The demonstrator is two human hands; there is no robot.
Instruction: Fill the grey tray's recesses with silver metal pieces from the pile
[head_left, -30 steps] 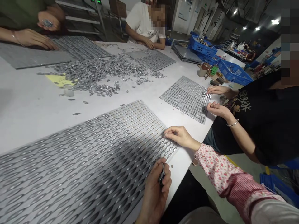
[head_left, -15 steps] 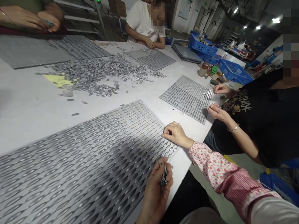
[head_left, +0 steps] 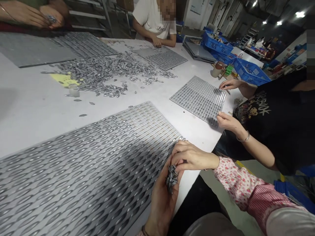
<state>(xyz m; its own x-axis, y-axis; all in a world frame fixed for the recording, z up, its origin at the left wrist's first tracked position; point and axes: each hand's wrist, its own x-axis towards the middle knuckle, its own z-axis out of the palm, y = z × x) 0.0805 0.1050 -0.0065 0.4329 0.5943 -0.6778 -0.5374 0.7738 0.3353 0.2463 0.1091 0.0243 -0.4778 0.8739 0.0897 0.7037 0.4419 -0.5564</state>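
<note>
A big grey panel (head_left: 98, 164) with rows of leaf-shaped metal pieces spreads over the near left of the table. My left hand (head_left: 164, 193) is cupped at the panel's near right edge, fingers curled round a clump of small metal pieces (head_left: 171, 178). Over that clump, my right hand (head_left: 190, 155) has its fingers bent and pressed close to my left fingertips; whatever its fingertips hold is hidden. A patterned sleeve (head_left: 233, 177) covers my right forearm.
Loose metal pieces (head_left: 105, 72) lie heaped mid-table beside yellow paper (head_left: 64, 79). A person at the right touches a smaller panel (head_left: 199, 100). Two other people sit across the table. A mug (head_left: 217, 69) and blue crates (head_left: 249, 72) stand at the back right.
My right hand has moved from the panel's right corner down to my left hand, whose clump of pieces now shows more. The neighbour's hands have shifted along the smaller panel.
</note>
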